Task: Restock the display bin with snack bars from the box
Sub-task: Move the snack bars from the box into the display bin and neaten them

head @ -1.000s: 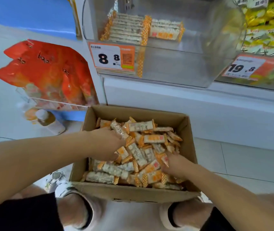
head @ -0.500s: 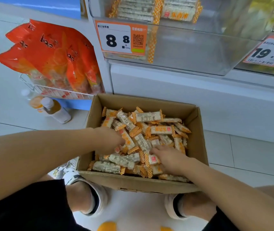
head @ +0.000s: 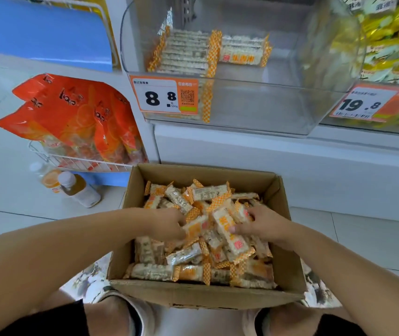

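Cardboard forms the open box (head: 205,298) that sits on the tiled floor (head: 11,214), directly in front of the person's knees. It is filled with a loose heap of snack bars (head: 186,272) in clear wrappers with orange checked ends.

Left hand (head: 167,225): reaches into the box from the left, fingers curled down into the heap and closed around a small bunch of bars at the middle of the pile. Right hand (head: 264,223): reaches in from the right, fingers and thumb curled round several bars. One long bar (head: 227,232) lies slanted under its thumb. The two hands are near each other, with gathered bars between them.

Display bin (head: 254,110): a clear plastic container on the white shelf (head: 266,151) above and behind the box. It holds only a few bars, stacked in two neat rows (head: 188,53) against its back left part; the front and right portions of its floor are bare. An orange price tag (head: 164,95) reading 8.8 is fixed to its front left.

Right of this bin stands another clear bin (head: 392,44) with yellow-wrapped sweets and a tag (head: 363,103) reading 19.8. Left of the shelf, a white wire basket (head: 72,161) carries orange-red bags (head: 67,112). Two capped bottles (head: 77,190) stand on the floor just below the basket, well left of the box.
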